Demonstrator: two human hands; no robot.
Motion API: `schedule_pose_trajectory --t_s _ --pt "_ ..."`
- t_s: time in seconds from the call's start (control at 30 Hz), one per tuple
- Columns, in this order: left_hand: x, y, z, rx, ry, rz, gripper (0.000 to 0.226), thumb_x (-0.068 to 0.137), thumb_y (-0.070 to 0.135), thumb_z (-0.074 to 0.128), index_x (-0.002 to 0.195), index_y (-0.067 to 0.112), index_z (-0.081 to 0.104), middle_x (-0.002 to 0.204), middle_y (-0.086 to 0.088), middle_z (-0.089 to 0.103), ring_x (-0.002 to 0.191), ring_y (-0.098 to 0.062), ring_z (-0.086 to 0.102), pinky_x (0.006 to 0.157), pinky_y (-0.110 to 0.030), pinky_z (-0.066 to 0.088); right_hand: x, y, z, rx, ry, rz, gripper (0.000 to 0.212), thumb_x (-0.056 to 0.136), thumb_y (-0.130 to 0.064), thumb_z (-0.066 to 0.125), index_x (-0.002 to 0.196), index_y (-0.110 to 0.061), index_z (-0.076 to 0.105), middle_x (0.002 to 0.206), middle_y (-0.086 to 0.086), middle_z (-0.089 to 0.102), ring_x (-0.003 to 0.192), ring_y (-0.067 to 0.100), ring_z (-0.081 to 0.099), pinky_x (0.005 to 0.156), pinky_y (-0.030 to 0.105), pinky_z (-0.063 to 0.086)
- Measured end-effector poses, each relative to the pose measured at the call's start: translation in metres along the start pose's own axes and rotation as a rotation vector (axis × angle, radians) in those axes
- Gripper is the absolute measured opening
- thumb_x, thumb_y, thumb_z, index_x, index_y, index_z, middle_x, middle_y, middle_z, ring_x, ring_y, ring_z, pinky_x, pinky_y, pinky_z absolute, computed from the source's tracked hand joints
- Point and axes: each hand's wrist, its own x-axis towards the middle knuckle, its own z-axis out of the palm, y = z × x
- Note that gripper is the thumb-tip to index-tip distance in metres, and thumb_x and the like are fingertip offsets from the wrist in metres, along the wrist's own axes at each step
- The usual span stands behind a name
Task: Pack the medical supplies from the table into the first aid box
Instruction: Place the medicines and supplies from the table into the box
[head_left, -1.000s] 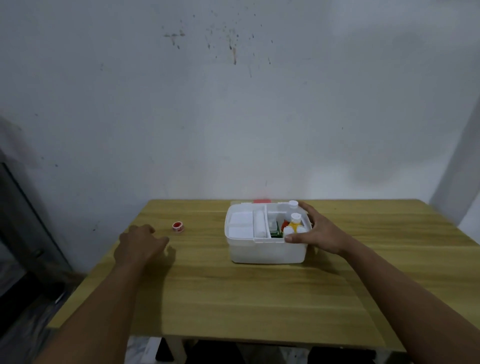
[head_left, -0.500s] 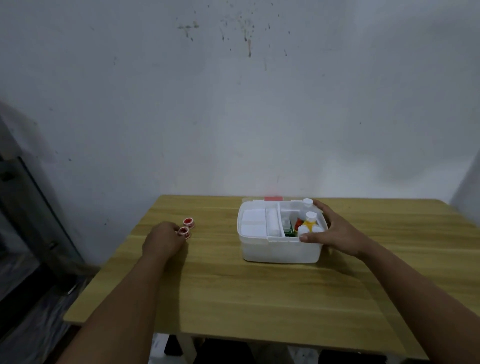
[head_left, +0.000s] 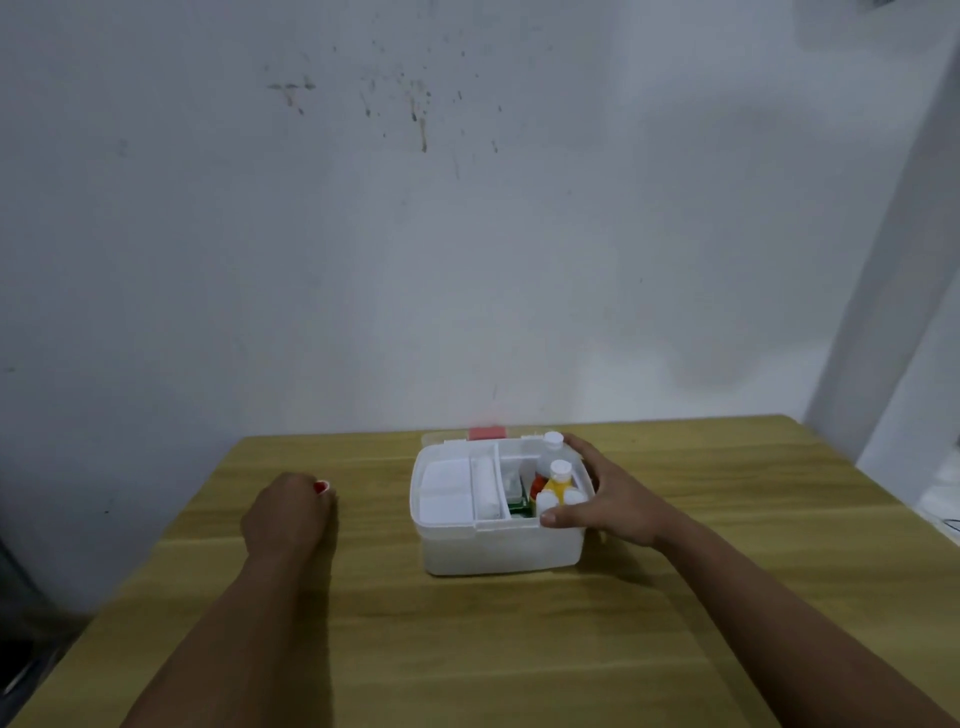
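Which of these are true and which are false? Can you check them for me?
1. The first aid box is open. True.
2. The right hand rests on the box's right side. True.
3. The left hand is inside the box. False: it is on the table, around a small red item.
4. The yellow bottle lies on the table. False: it stands inside the box.

A wooden table (head_left: 467, 649) stands against a stained white wall (head_left: 467, 234).
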Motion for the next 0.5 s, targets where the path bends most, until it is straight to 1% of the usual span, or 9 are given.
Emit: schedule_pose_trajectory --t_s 0.1,0.17,0.23,0.33,0.4,0.47,0.5 --pt "-0.006 0.004 -0.001 -0.007 0.009 0.028 0.03 0.095 0.044 0.056 0.092 0.021 0.076 0.087 -0.004 0.071 0.085 -0.028 0.067 0.069 -0.033 0.049 0.0 -0.001 0.0 -0.017 0.001 -0.002 0.119 0.056 -0.045 0.1 0.154 -0.042 0.033 0.133 -0.012 0.066 0.114 0.008 0.07 0.097 0.037 0.059" --pt "-0.013 0.013 -0.007 -0.05 0.002 0.058 0.03 0.094 0.045 0.057 0.095 0.022 0.077 0.09 -0.004 0.072 0.086 -0.028 0.067 0.07 -0.034 0.05 -0.001 -0.004 -0.001 -0.026 0.0 -0.002 0.11 0.061 -0.038 0.099 0.15 -0.044 0.035 0.131 -0.013 0.067 0.111 0.005 0.07 0.095 0.033 0.059" --pt "-0.022 0.031 -0.018 -0.163 0.02 0.076 0.029 0.093 0.047 0.06 0.098 0.024 0.077 0.092 -0.003 0.074 0.084 -0.027 0.067 0.072 -0.036 0.052 -0.003 -0.007 -0.001 -0.038 -0.005 -0.001 0.103 0.065 -0.032 0.097 0.146 -0.047 0.035 0.129 -0.014 0.067 0.109 0.003 0.07 0.092 0.028 0.059" --pt "-0.038 0.067 -0.041 -0.394 0.057 0.137 0.031 0.089 0.052 0.064 0.105 0.028 0.077 0.095 0.006 0.076 0.084 -0.018 0.068 0.073 -0.034 0.053 -0.004 -0.009 -0.001 -0.05 0.002 0.008 0.104 0.066 -0.032 0.096 0.148 -0.046 0.034 0.129 -0.016 0.066 0.108 0.001 0.07 0.089 0.025 0.058" --pt "-0.051 0.089 -0.052 -0.54 0.056 0.197 0.035 0.088 0.053 0.066 0.109 0.028 0.076 0.095 0.012 0.075 0.084 -0.011 0.068 0.074 -0.033 0.055 -0.006 -0.011 0.0 -0.061 0.001 0.017 0.107 0.065 -0.035 0.096 0.151 -0.044 0.034 0.13 -0.017 0.065 0.111 0.002 0.068 0.09 0.026 0.057" --pt "-0.067 0.103 -0.057 -0.623 0.039 0.258 0.037 0.087 0.053 0.068 0.111 0.027 0.076 0.094 0.015 0.075 0.082 -0.007 0.069 0.075 -0.034 0.058 -0.007 -0.013 0.0 -0.073 0.0 0.023 0.107 0.066 -0.035 0.096 0.153 -0.041 0.033 0.129 -0.018 0.064 0.111 0.002 0.067 0.089 0.023 0.056" --pt "-0.075 0.107 -0.057 -0.629 0.03 0.289 0.036 0.086 0.053 0.068 0.11 0.027 0.077 0.093 0.015 0.074 0.08 -0.006 0.069 0.074 -0.034 0.058 -0.007 -0.014 -0.001 -0.077 -0.001 0.024 0.106 0.067 -0.034 0.095 0.153 -0.04 0.033 0.128 -0.019 0.064 0.11 0.0 0.067 0.087 0.022 0.056"
